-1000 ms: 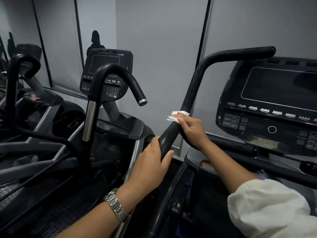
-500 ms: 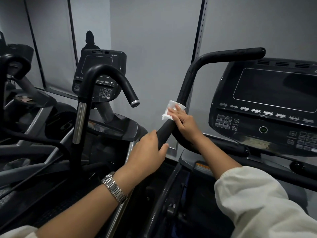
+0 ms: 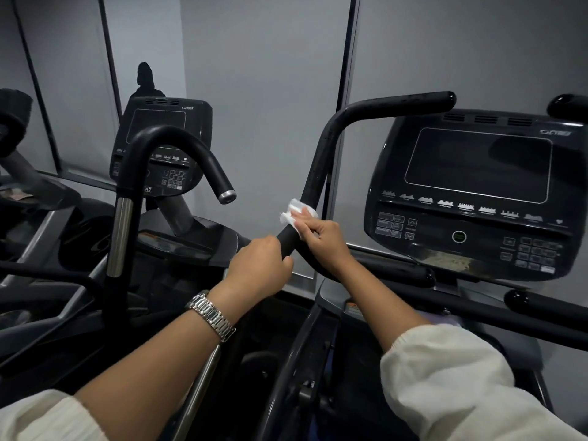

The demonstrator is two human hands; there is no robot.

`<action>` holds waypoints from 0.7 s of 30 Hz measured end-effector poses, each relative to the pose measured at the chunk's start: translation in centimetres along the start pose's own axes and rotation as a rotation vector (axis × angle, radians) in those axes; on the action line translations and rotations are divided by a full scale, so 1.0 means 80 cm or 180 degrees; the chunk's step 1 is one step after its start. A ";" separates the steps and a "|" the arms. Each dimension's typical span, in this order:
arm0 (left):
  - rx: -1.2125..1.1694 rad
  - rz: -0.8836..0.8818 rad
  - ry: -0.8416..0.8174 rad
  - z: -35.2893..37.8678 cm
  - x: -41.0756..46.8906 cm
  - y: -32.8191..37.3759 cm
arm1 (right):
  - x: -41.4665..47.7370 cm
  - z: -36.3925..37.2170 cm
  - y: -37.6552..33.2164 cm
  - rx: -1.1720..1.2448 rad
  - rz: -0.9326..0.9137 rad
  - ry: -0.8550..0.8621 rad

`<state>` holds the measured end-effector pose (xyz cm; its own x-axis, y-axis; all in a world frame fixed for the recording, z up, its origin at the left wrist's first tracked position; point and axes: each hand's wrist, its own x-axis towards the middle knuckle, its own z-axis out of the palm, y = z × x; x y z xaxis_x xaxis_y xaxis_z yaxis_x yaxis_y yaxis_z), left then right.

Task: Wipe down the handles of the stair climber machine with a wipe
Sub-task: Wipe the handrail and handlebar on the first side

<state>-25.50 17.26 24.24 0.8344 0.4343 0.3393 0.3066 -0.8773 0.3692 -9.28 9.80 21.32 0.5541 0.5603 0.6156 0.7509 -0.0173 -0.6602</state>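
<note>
Grey wall panels (image 3: pixel 261 90) behind, gym machines in a row. The stair climber's handle (image 3: pixel 319 160) rises from lower left, bends, then runs level above the console (image 3: pixel 477 192). Wipe (image 3: pixel 297 211) is on the handle's sloped lower stretch, well below the bend.

Right hand (image 3: pixel 321 238) holds it there, fingers curled over wipe and bar. That wraps the wipe round the tube rather than rubbing one face.

Left hand (image 3: pixel 259 265) grips the same bar just below the right. My read: it's bracing, not wiping. Watch (image 3: pixel 211 315) on that wrist.

Judgement: mid-wipe on this handle. Upper slope, bend and level top bar are yet to be covered, plus the patch under the left hand. Far handle (image 3: pixel 569 105) at the console's top right corner has no wipe near it. Neighbour's hooked handle (image 3: pixel 178 144) isn't part of the job.
</note>
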 end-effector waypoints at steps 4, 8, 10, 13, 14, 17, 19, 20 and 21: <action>0.0004 0.0011 0.0014 0.001 0.000 -0.001 | 0.001 0.009 -0.007 -0.0022 0.0127 0.0172; 0.0008 0.0035 0.0090 0.003 -0.003 -0.002 | -0.031 0.011 -0.014 0.0249 -0.0061 0.0258; 0.0030 0.0049 0.0135 0.004 -0.005 -0.003 | -0.026 0.006 -0.012 -0.0025 -0.0122 0.0363; 0.0053 0.0103 0.0241 0.007 -0.009 -0.005 | -0.010 0.003 -0.007 -0.0445 -0.0059 0.0491; 0.0040 0.0120 0.0262 0.008 -0.010 -0.006 | -0.008 0.005 -0.007 -0.0498 -0.0058 0.0518; 0.0033 0.0147 0.0277 0.008 -0.011 -0.008 | -0.019 0.000 -0.012 -0.0576 -0.0112 0.0446; 0.0043 0.0174 0.0276 0.008 -0.011 -0.008 | -0.032 -0.022 -0.009 -0.0756 -0.0145 0.0218; 0.0037 0.0190 0.0278 0.007 -0.011 -0.008 | -0.038 -0.038 -0.003 -0.0916 -0.0117 0.0105; 0.0026 0.0203 0.0281 0.007 -0.011 -0.009 | -0.044 -0.057 0.005 -0.1113 -0.0056 0.0064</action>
<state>-26.19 17.35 23.18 0.8088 0.3937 0.4369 0.2583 -0.9052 0.3375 -9.29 4.03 20.87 0.5444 0.5468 0.6362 0.8361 -0.2923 -0.4642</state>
